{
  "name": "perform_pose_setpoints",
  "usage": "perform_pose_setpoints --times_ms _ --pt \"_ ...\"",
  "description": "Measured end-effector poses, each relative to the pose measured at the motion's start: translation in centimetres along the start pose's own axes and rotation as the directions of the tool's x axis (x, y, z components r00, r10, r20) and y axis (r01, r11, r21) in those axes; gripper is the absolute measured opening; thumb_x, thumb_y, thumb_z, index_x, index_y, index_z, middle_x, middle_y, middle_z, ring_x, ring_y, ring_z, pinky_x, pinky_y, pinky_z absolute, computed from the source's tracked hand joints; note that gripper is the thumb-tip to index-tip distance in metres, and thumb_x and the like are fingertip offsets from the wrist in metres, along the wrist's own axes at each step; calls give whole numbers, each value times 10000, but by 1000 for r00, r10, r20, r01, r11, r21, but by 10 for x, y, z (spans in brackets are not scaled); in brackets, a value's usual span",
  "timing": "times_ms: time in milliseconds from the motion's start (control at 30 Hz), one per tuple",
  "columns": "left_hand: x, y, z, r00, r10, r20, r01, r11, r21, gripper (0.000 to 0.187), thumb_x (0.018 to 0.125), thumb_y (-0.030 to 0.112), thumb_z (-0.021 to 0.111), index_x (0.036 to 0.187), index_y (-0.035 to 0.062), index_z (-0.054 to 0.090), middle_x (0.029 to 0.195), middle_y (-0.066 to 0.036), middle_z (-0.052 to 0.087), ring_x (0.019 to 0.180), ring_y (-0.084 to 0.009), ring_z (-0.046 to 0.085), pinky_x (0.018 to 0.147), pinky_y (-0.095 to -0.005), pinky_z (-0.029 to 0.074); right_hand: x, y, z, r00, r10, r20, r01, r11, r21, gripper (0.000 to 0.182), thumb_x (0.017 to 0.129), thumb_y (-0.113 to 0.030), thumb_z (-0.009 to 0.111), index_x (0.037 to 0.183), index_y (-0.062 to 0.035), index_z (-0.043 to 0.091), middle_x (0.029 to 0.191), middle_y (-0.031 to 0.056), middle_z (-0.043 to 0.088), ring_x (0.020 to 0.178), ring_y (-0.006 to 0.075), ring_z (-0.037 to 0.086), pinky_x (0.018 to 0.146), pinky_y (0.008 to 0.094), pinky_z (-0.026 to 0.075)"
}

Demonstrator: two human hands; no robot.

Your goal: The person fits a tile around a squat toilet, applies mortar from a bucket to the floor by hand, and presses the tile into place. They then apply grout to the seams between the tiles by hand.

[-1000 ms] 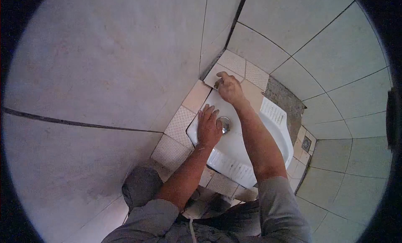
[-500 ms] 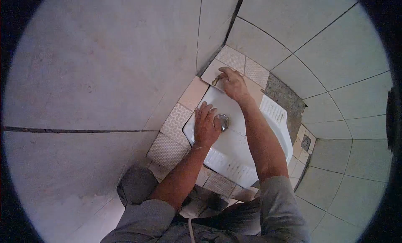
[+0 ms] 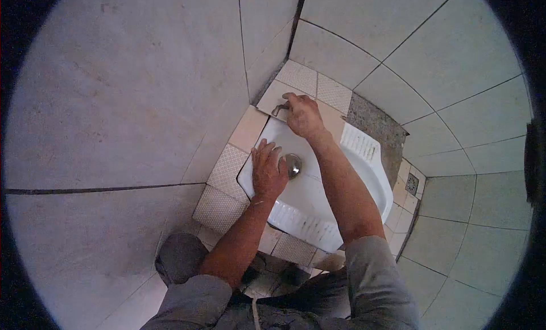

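Note:
A white squat pan [image 3: 318, 188] lies set in the floor, with a round metal piece [image 3: 293, 166] in it. My left hand [image 3: 269, 173] rests over the pan's left part, fingers spread, its thumb beside the metal piece. Beyond the pan's far end, my right hand [image 3: 304, 112] has its fingers bent round a small metal tool [image 3: 278, 109] above a plain light tile [image 3: 269, 99]. The tool's grip end is hidden by the fingers.
Patterned floor tiles [image 3: 219, 207] border the pan. A rough bare cement strip [image 3: 375, 122] runs on its far right, and a floor drain [image 3: 412, 183] lies beyond. Tiled walls [image 3: 443, 85] stand close on both sides. A grey-clad knee [image 3: 182, 259] is at lower left.
The view has shifted, so the pan and both hands appear slightly further left. The tool in my right hand is turned to a different angle. My left hand remains by the metal piece.

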State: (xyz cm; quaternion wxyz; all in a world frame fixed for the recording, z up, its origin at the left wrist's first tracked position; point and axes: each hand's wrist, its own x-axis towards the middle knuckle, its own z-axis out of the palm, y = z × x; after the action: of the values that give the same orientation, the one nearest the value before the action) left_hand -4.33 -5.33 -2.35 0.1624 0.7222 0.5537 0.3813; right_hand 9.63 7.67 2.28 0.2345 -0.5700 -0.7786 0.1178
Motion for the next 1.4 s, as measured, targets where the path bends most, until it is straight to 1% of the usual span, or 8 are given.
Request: perform_pose_setpoints --times_ms 467,600,800,1000,1067,1100,1200,1400 --pt "1 1 0 999 -37 28 37 999 26 256 813 111 592 1060 44 583 1212 -152 522 1279 -371 382 1082 -570 213 -26 25 -31 962 268 -62 -271 962 -48 353 733 -93 559 1085 -61 563 951 171 647 930 354 594 832 465 454" --pt "0 -1 1 999 -32 17 31 999 19 259 815 114 587 1064 41 583 1201 -160 528 1276 -374 383 1082 -571 211 -33 44 -29 962 263 -67 -270 950 -154 376 722 -100 582 1097 -73 554 948 164 651 928 355 593 837 463 454" --pt "0 -1 1 1000 -1 9 1 1000 20 264 818 118 586 1070 39 584 1205 -161 527 1278 -375 382 1083 -571 204 -44 50 -37 967 219 -130 -223 975 -18 410 725 -76 581 1133 -78 538 994 164 648 929 366 590 854 446 459" --pt "0 -1 1 1000 -2 16 2 1000 8 271 815 102 591 1078 40 573 1198 -170 528 1277 -383 380 1084 -574 198 -87 42 -61 735 438 -517 -396 897 195 317 787 -136 566 1093 -56 555 914 173 652 852 322 616 791 401 483" --pt "0 -2 2 1000 -3 28 3 1000 23 274 810 94 598 1078 42 571 1197 -170 528 1276 -383 381 1080 -580 199 -109 30 -71 513 715 -475 -627 690 362 286 835 -235 583 1017 -15 580 855 174 641 747 278 612 740 382 486" --pt "0 -2 1 1000 0 29 -1 1000 22 274 810 94 598 1078 42 571 1197 -170 528 1276 -383 381 1080 -580 199 -118 35 -67 509 716 -478 -628 689 362 286 835 -235 583 1017 -15 580 855 174 641 747 278 612 740 382 486" --pt "-1 1 0 999 6 42 -8 999 40 266 816 104 592 1074 41 571 1207 -167 519 1277 -379 380 1078 -583 201 -135 42 -53 394 911 124 -735 231 638 480 847 -457 609 891 21 604 756 124 603 631 202 575 572 358 476" --pt "1 1 -2 999 24 34 -25 999 38 261 817 113 585 1053 0 587 1195 -165 509 1280 -375 365 1084 -578 206 -123 34 -36 429 836 342 -598 -22 801 421 864 -407 601 926 8 632 714 85 617 575 202 579 522 319 482"
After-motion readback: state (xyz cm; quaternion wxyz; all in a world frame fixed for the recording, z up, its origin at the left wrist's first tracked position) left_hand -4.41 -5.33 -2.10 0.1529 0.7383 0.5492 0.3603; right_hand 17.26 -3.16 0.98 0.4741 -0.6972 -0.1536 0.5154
